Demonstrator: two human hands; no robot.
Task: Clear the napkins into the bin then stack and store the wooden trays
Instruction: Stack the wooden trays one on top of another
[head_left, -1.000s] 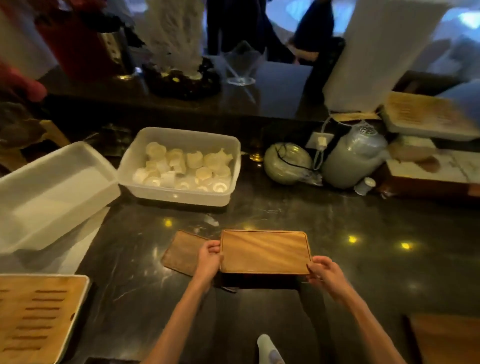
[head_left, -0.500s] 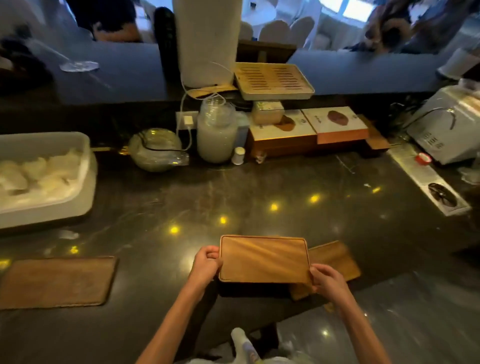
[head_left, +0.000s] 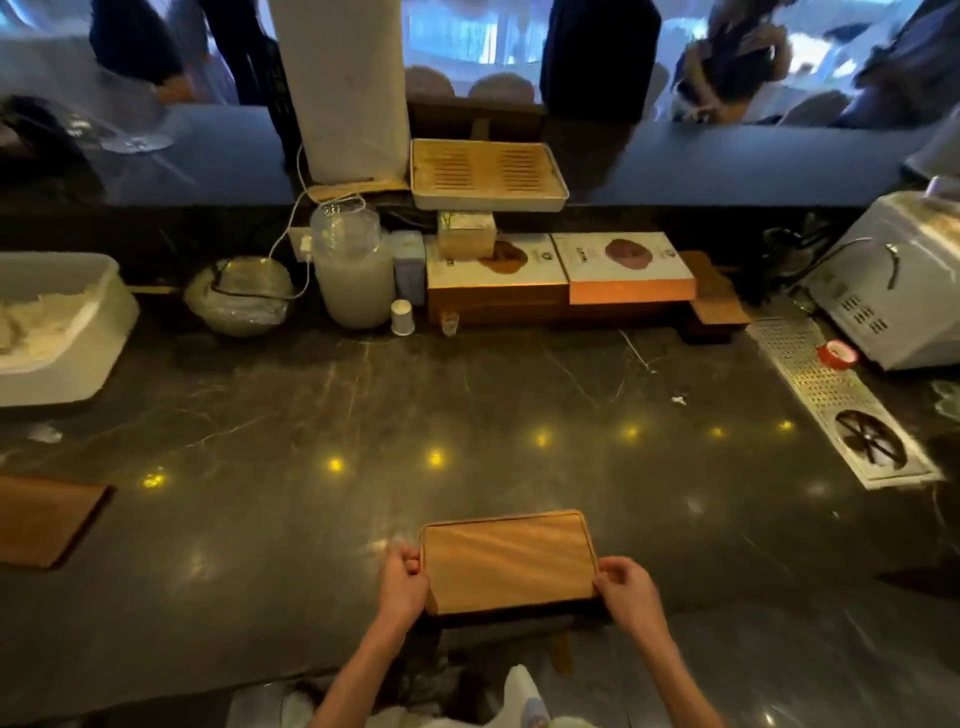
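Wooden tray (head_left: 508, 560), rectangular with rounded corners and a raised rim, is being held flat at the near edge of the dark marble counter (head_left: 467, 405). Left hand (head_left: 402, 584) is pinching its left short edge, thumb on top; right hand (head_left: 626, 584) is pinching its right short edge the same way. Whether another tray is lying beneath it cannot be told; only dark shadow is showing under the near edge.

Surroundings: a second flat wooden tray (head_left: 47, 519) is lying well apart at the far left edge. A white plastic bin (head_left: 67, 332) holding pale crumpled napkins (head_left: 31, 322) is sitting at the left rear. Along the back wall are standing a clear jar (head_left: 353, 265), a small white cup (head_left: 402, 317), two flat boxes (head_left: 561, 265) and, raised on a small box, a slatted bamboo tray (head_left: 485, 174). A perforated metal drain strip (head_left: 831, 400) and a white appliance (head_left: 898, 280) are occupying the right side. The counter between tray and back wall is lying open.

Compared with half a second earlier, the brown tray that was showing beside and under the held tray's right end is no longer visible, and the left tray is sitting farther toward the frame edge.
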